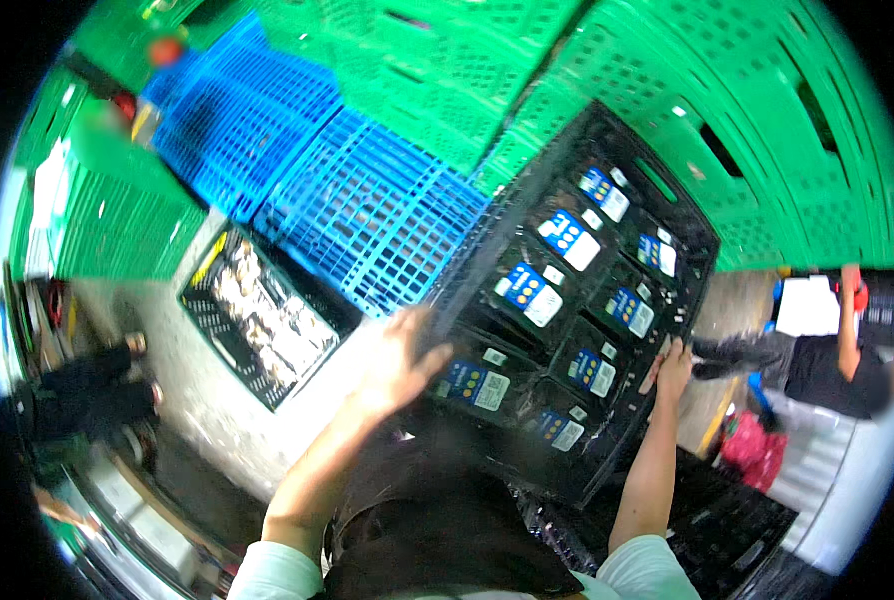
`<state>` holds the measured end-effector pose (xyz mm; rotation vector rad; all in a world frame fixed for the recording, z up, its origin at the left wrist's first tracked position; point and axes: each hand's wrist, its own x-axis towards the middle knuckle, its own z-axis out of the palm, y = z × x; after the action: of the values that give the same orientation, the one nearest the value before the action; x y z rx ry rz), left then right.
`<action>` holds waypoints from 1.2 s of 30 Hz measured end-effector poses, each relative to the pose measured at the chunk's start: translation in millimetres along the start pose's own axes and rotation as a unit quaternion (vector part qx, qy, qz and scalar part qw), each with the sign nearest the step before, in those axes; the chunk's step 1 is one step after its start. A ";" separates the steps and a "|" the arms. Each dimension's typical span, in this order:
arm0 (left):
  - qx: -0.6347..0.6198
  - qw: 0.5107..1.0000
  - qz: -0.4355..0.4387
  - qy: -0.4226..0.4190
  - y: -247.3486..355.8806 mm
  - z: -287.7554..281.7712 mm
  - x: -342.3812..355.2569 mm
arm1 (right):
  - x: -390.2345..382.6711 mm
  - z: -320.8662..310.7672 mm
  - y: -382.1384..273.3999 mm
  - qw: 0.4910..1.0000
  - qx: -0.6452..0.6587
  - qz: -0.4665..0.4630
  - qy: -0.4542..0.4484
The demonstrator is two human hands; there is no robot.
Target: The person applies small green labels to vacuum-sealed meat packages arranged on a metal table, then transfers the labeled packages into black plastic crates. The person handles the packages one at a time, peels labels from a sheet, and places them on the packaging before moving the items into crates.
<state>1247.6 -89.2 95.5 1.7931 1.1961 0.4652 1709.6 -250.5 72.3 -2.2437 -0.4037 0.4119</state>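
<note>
A large black plastic crate (657, 178) is held tilted in front of my body. Inside it lie several dark packages, each with a blue and white label (570, 240). My left hand (395, 365) grips the crate's left side, its thumb lying over the rim; the other fingertips are blurred or hidden. On the opposite side my right hand (673, 367) is closed round the right rim, and its fingers are partly hidden. A dark apron (437, 530) covers my front just below the crate.
Blue slatted crates (367, 215) stand beyond my left hand. Stacked green crates (407, 75) wall off the far side. A dark crate of pale contents (267, 320) sits on the floor (207, 440) at left. People in dark clothes stand left (97, 395) and right (827, 370).
</note>
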 end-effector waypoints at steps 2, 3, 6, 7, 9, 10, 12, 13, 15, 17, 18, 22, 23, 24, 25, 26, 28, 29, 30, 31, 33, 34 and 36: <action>-0.040 0.998 -0.055 0.018 -9.8 -8.8 -51.5 | 14.6 3.2 9.4 1.000 -0.029 -0.009 -0.002; -0.072 0.992 -0.096 0.029 -10.1 -10.0 -72.1 | 21.6 4.7 12.7 0.999 -0.037 -0.014 -0.005; -0.127 0.976 -0.156 0.083 -12.4 7.8 -94.6 | 23.6 14.8 6.9 1.000 -0.024 -0.002 0.009; -0.134 0.972 -0.153 0.114 -13.1 14.6 -95.1 | 28.3 14.6 8.6 0.999 -0.044 -0.003 -0.004; -0.121 0.972 -0.131 0.151 -22.3 28.1 -96.2 | 42.8 12.8 11.4 0.996 -0.079 -0.006 -0.030; -0.113 0.971 -0.122 0.170 -23.9 30.8 -98.7 | 57.8 5.8 25.1 0.989 -0.144 -0.032 -0.021; -0.139 0.966 -0.148 0.158 -18.9 30.7 -101.1 | 118.8 -32.0 72.2 0.959 -0.268 -0.095 -0.013; -0.108 0.968 -0.132 0.184 -17.4 34.0 -100.6 | 125.5 -24.7 67.5 0.943 -0.307 -0.128 -0.028; -0.039 0.982 -0.135 0.128 -6.6 23.4 -101.6 | 103.5 -17.6 61.5 0.930 -0.322 -0.174 -0.042; -0.091 0.985 -0.106 0.100 -24.3 26.1 -105.6 | 80.4 4.4 53.4 0.919 -0.328 -0.218 -0.032; -0.160 0.980 -0.091 0.079 -39.4 25.4 -105.2 | 63.6 8.8 48.1 0.913 -0.334 -0.233 -0.007; -0.404 0.876 -0.165 0.204 -102.4 -29.0 -151.3 | 11.5 19.6 17.1 0.892 -0.336 -0.294 0.071; -0.377 0.872 -0.217 0.224 -117.2 -64.0 -168.4 | 7.0 12.1 12.6 0.887 -0.334 -0.306 0.090; -0.342 0.876 -0.240 0.243 -147.8 -88.2 -192.0 | -2.8 11.8 6.7 0.883 -0.328 -0.320 0.103; -0.353 0.836 -0.261 0.328 -221.8 -80.9 -226.9 | -10.8 13.8 -1.9 0.877 -0.323 -0.339 0.105; -0.473 0.741 -0.257 0.401 -238.9 -110.1 -256.4 | -22.3 9.8 -4.1 0.874 -0.318 -0.347 0.119; -0.442 0.668 -0.343 0.490 -309.0 -153.4 -358.8 | -45.2 15.8 -6.4 0.874 -0.299 -0.363 0.126; -0.427 0.597 -0.348 0.583 -317.0 -170.2 -394.5 | -57.6 11.9 -9.4 0.872 -0.290 -0.370 0.139; -0.442 0.536 -0.328 0.640 -344.9 -176.3 -453.8 | -70.0 15.7 -15.2 0.868 -0.280 -0.385 0.142; -0.428 0.471 -0.334 0.695 -359.8 -188.7 -500.0 | -84.2 16.4 -21.2 0.866 -0.277 -0.390 0.147; -0.416 0.361 -0.286 0.784 -382.3 -195.6 -599.8 | -112.5 26.2 -34.5 0.853 -0.265 -0.427 0.141; -0.416 0.321 -0.279 0.804 -378.8 -211.5 -628.2 | -130.0 25.1 -37.3 0.848 -0.258 -0.439 0.145; -0.401 0.276 -0.266 0.832 -368.8 -229.6 -691.1 | -160.8 35.5 -44.5 0.839 -0.241 -0.467 0.138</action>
<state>569.8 -537.9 19.6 -0.8056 1.8942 2.2046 1543.9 -265.7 110.0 -2.1811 -1.4722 -0.5852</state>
